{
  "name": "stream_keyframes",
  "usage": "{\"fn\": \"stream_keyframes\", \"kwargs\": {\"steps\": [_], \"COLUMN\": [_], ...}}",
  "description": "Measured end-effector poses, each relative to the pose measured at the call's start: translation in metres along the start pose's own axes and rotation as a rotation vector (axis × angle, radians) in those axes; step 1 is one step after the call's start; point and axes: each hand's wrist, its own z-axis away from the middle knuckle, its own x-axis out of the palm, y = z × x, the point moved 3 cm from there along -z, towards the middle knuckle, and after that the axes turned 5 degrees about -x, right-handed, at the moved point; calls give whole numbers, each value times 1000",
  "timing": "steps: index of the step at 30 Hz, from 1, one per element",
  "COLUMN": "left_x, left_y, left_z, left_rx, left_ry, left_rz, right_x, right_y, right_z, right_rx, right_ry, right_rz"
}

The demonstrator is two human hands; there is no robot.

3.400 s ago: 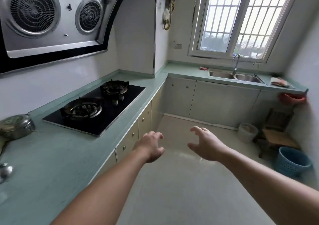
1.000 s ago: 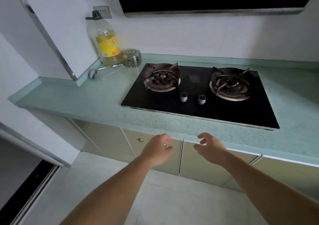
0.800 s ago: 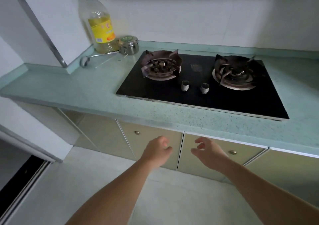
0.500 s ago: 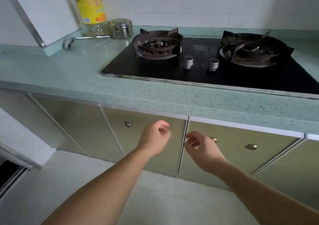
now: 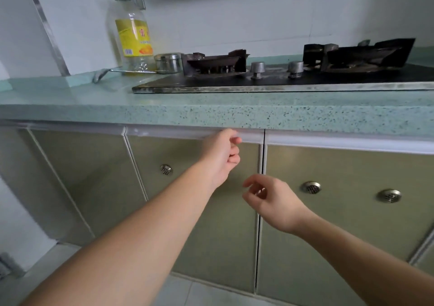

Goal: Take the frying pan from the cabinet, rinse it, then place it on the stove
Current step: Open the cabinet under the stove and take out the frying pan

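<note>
No frying pan in view, prob. behind the shut cabinet doors under the counter, so nothing to rinse or carry yet. Opening step by the look of it, very start of the job.

Closest to that hiding place: left cabinet door [image 5: 223, 247], flush shut, meeting the right cabinet door [image 5: 352, 164] at a thin seam [image 5: 257, 247]. Up at 12 o'clock of the left door, right by the top corner next to the seam: left hand [image 5: 222, 155], fingers curled in toward the palm, top of the hand level w/ the white strip [image 5: 176, 133] under the counter. Can't tell if hooked on the door's lip or just beside it. Likely up there to pull from the free edge, w/ no proper handle on show.

At 5 o'clock of it, right hand [image 5: 270, 200], in front of the seam, fingers loose and fanned, holding nothing, apparently clear of both doors. Prob. waiting to catch the door or dive in for the pan.

At 9 o'clock of the left hand, round metal disc [image 5: 166, 169]; two more at 3 o'clock of the right hand. All perforated, untouched, maybe vents rather than pulls.

Above, speckled green counter [image 5: 187, 110] w/ stove [image 5: 281, 80] at 1 o'clock, burners [image 5: 215, 63] bare: free landing spot for the pan later. At 11 o'clock, oil bottle [image 5: 132, 35], steel tin [image 5: 168, 62] and metal spoon [image 5: 103, 74], off to the side of the burners.
</note>
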Motion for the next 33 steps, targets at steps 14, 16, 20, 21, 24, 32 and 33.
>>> {"fn": "stream_keyframes", "kwargs": {"steps": [14, 16, 20, 21, 24, 32, 33], "left_x": [12, 11, 9, 8, -1, -35, -38], "left_y": [0, 0, 1, 2, 1, 7, 8], "left_z": [10, 13, 26, 29, 36, 68, 72], "left_rx": [-70, -64, -35, -31, -24, -7, -3], "left_ry": [26, 39, 97, 114, 168, 256, 262], "left_rz": [149, 134, 37, 14, -26, -261, -285], "right_x": [-20, -28, -49, -54, -69, -73, -66], "right_y": [1, -4, -19, -23, -39, -84, -90], "right_z": [9, 11, 10, 9, 5, -28, -35], "right_rx": [-72, -106, -205, -235, -338, -509, -522], "right_ry": [63, 100, 243, 293, 379, 237, 222], "right_rz": [19, 29, 10, -7, -66, -94, -141]}}
